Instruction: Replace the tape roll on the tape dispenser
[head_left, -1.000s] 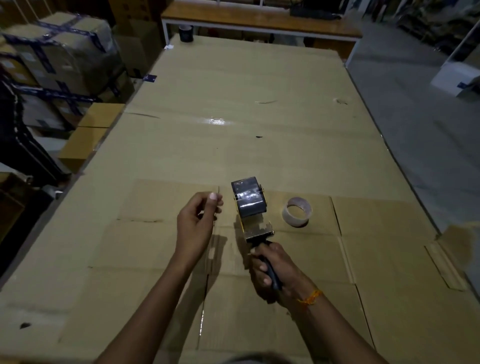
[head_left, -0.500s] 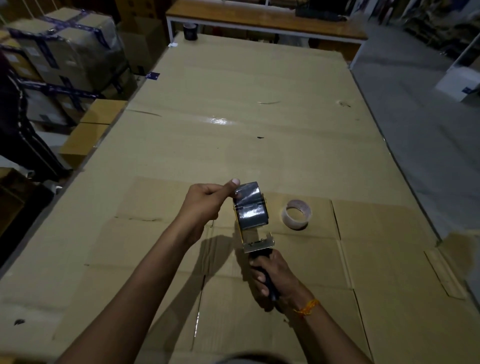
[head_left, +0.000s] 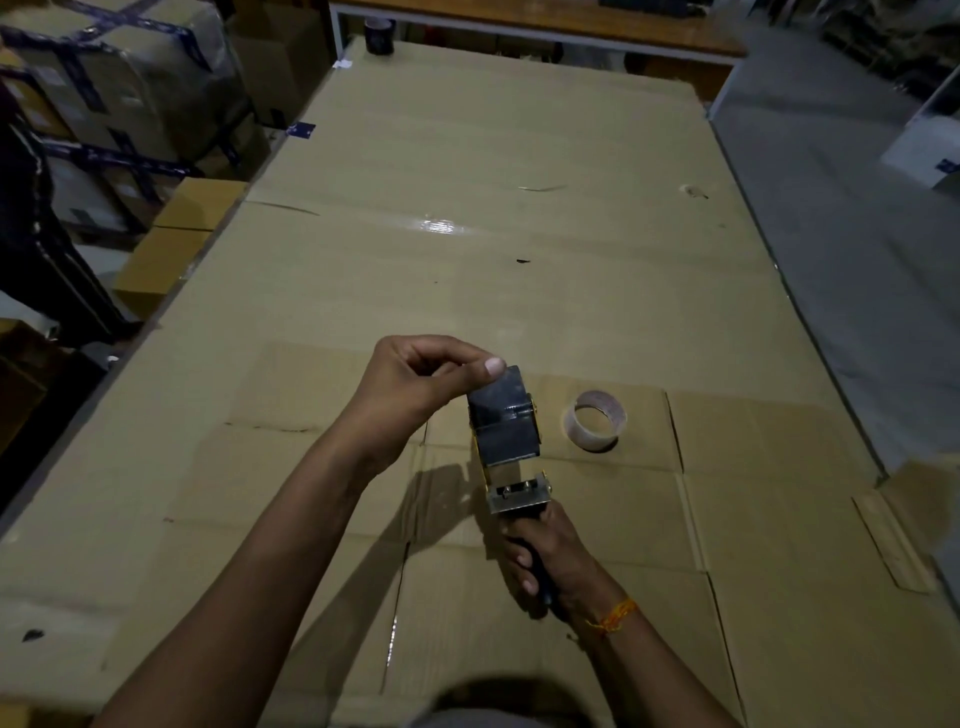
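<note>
Right hand (head_left: 558, 558) grips the tape dispenser (head_left: 511, 457) handle, left hand (head_left: 415, 395) fingers pinch the tape roll (head_left: 506, 426) end at twelve o'clock, empty core (head_left: 597, 423) at three o'clock on the tabletop (head_left: 467, 208).

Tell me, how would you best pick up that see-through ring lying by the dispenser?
Judging by its pose, come from above: the empty tape core lies flat on the cardboard, hole up, clear of both hands. Pinch its thin wall, one finger inside, thumb outside.

No legible text anywhere.
</note>
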